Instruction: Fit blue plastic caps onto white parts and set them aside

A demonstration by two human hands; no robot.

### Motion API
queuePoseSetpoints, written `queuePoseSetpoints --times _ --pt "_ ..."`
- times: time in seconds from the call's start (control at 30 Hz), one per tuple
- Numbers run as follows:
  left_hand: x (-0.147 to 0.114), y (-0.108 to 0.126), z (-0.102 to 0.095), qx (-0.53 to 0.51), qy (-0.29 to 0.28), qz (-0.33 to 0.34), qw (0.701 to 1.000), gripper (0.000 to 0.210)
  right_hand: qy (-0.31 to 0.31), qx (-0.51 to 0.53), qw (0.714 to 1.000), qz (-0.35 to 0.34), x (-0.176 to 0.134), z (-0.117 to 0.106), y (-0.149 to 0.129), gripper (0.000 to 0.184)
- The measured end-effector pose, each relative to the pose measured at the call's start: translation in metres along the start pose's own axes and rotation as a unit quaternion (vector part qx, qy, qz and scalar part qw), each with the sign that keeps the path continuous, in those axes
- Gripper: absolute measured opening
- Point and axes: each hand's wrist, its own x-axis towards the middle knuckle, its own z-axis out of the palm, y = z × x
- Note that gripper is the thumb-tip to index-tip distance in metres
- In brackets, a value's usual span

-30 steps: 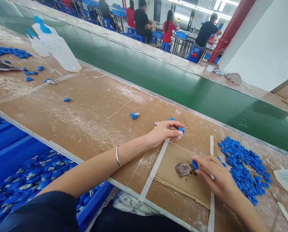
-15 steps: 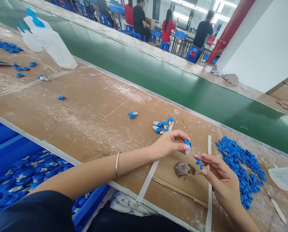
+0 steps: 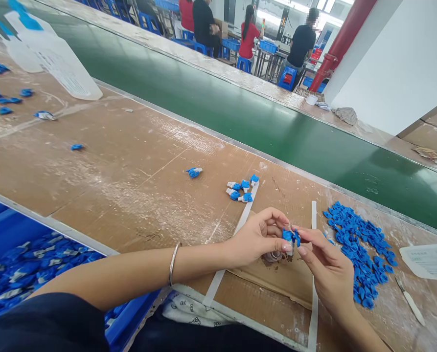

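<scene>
Pinched in my left hand (image 3: pixel 260 237) is a small blue-and-white plastic part (image 3: pixel 287 236), its white end down. My right hand (image 3: pixel 326 261) closes finger and thumb on a small blue plastic piece (image 3: pixel 296 237), which meets the side of the blue-and-white part; whether they are joined I cannot tell. Below my left fingers stands a small clear jar (image 3: pixel 272 256), partly hidden, on a brown cardboard sheet (image 3: pixel 273 286). Beyond my left hand lies a small group of blue-and-white parts (image 3: pixel 245 197). Right of my right hand spreads a pile of loose blue pieces (image 3: pixel 365 249).
A blue bin (image 3: pixel 5 227) holding many blue-and-white parts is at lower left. White bottles (image 3: pixel 62 63) stand far left. A thin knife (image 3: pixel 411 303) and another white bottle (image 3: pixel 429 260) lie at right. A green conveyor belt (image 3: pixel 211 110) runs behind; people sit beyond it.
My hands have come together, bringing the blue piece against the blue-and-white part. They now hang lower, partly covering the jar. The whole view has shifted slightly.
</scene>
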Motion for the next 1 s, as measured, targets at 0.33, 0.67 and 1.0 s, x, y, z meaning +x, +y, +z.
queuePoseSetpoints --times 0.33,0.67,1.0 --pt "0.000 0.008 -0.001 0.039 0.049 0.044 0.997 0.039 -0.028 -0.222 0.957 -0.183 -0.010 0.020 0.001 0.057" --pt "0.026 0.060 -0.040 0.646 0.089 0.163 0.740 0.040 -0.125 -0.382 0.914 -0.055 0.026 -0.063 0.034 0.031" --pt "0.041 0.103 -0.105 0.883 0.221 -0.131 0.392 0.032 -0.200 -0.467 0.861 0.017 0.027 -0.094 0.071 0.035"
